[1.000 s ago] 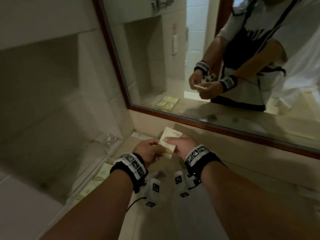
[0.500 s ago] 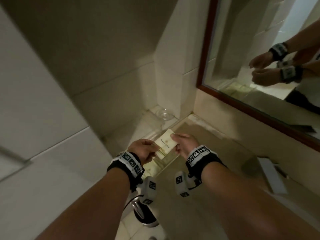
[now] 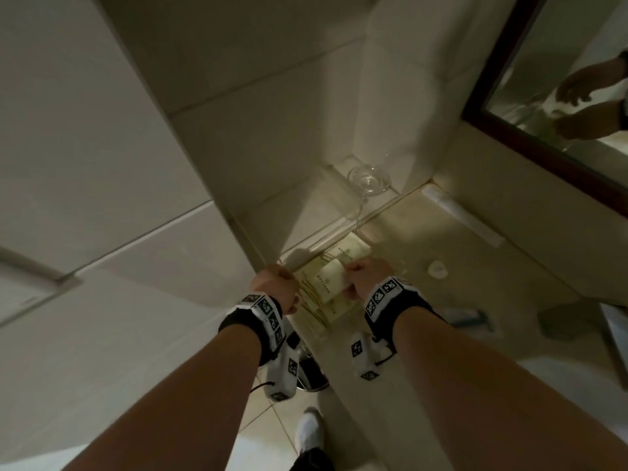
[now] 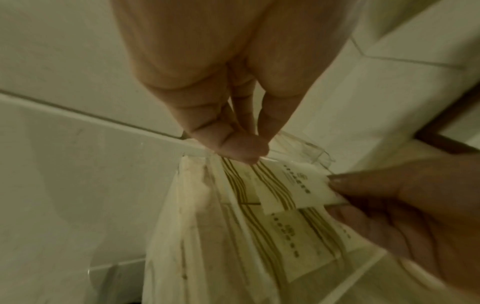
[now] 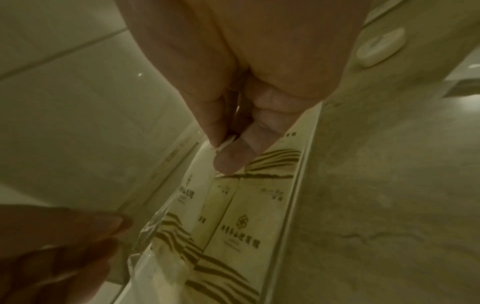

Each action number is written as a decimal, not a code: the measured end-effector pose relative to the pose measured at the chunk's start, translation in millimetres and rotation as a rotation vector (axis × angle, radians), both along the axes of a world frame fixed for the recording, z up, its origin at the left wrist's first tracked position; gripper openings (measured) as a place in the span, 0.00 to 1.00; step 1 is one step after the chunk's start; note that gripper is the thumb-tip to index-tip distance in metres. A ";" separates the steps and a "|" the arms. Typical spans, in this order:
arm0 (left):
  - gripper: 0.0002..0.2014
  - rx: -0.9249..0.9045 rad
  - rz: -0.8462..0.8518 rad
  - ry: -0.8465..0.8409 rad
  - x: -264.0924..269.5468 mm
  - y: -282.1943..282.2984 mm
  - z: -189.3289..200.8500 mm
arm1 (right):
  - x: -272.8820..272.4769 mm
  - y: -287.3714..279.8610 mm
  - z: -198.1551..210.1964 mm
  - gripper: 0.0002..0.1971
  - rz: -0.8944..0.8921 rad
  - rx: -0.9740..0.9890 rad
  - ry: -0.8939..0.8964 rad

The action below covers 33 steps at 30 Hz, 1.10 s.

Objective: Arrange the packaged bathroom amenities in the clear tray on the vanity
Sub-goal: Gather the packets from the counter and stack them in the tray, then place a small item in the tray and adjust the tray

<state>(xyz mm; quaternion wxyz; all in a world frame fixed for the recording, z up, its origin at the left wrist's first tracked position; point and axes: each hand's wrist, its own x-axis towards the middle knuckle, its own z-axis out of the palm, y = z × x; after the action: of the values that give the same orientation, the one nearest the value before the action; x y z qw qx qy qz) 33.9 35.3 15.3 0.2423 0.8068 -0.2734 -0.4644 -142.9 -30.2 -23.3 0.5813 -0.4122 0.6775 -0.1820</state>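
A clear tray (image 3: 326, 237) sits in the vanity's left corner, against the tiled wall. Several cream packets with brown stripes (image 3: 350, 251) lie flat in it, also seen in the right wrist view (image 5: 246, 226). Just above them is one more white striped packet (image 3: 328, 283), held low over the tray by both hands. My left hand (image 3: 289, 283) pinches its striped end (image 4: 259, 174) between thumb and fingers. My right hand (image 3: 353, 270) pinches the opposite edge (image 5: 223, 146) with thumb and forefinger. The packet's underside is hidden.
A clear glass (image 3: 368, 178) stands at the tray's far end. A long white wrapped item (image 3: 462, 215) lies along the back wall under the mirror (image 3: 560, 79). A small round white piece (image 3: 436, 269) rests on the stone counter (image 3: 441, 317). A bin (image 3: 309, 372) stands on the floor below.
The view swung from the mirror down to the corner tray. Both hands carried the packet left and down, from chest height to just above the packets in the tray.
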 end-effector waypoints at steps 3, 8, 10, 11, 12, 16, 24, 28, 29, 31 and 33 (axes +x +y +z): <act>0.07 -0.049 -0.299 -0.246 6.4 -2.4 -5.0 | 16.9 -2.9 -3.0 0.09 -0.004 -0.003 -0.028; 0.18 -0.179 -0.858 -0.564 1.9 -3.0 -20.0 | 27.6 -9.5 -2.2 0.15 0.044 -0.066 0.043; 0.21 -0.208 -1.020 -0.648 -1.8 -3.2 -27.4 | 21.2 -11.7 -3.0 0.16 0.036 -0.099 0.097; 0.21 -0.213 -1.075 -0.677 -3.4 -4.0 -30.6 | 17.2 -13.2 -4.3 0.16 0.043 -0.114 0.108; 0.21 -0.201 -1.121 -0.696 -4.3 -4.8 -33.5 | 13.4 -13.8 -5.1 0.16 0.039 -0.111 0.115; 0.22 -0.140 -1.248 -0.795 -6.3 -4.2 -42.7 | 10.0 -13.4 -4.9 0.18 -0.043 -0.043 0.024; 0.24 -0.110 -1.153 -0.710 -1.6 -1.9 -46.8 | 13.5 -8.5 -0.5 0.13 -0.123 -0.001 -0.111; 0.25 -0.103 -1.124 -0.646 -4.5 -5.9 -40.4 | 2.0 -10.2 10.1 0.12 -0.198 -0.027 -0.127; 0.25 -0.121 -1.108 -0.627 -9.1 -8.4 -35.1 | -3.6 -10.4 15.3 0.12 -0.205 -0.033 -0.126; 0.25 -0.198 -1.073 -0.582 -23.2 -16.5 -21.7 | -17.6 -11.5 27.5 0.13 -0.212 -0.054 -0.131; 0.24 -0.295 -1.023 -0.498 -43.1 -27.4 -7.7 | -36.5 -11.8 41.1 0.13 -0.245 -0.078 -0.128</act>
<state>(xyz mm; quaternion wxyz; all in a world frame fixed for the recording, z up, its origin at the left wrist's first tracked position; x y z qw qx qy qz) -9.3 7.9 7.6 0.0256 0.6148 -0.7384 -0.2758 -179.4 -42.0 17.8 0.5804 -0.3364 0.6766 -0.3038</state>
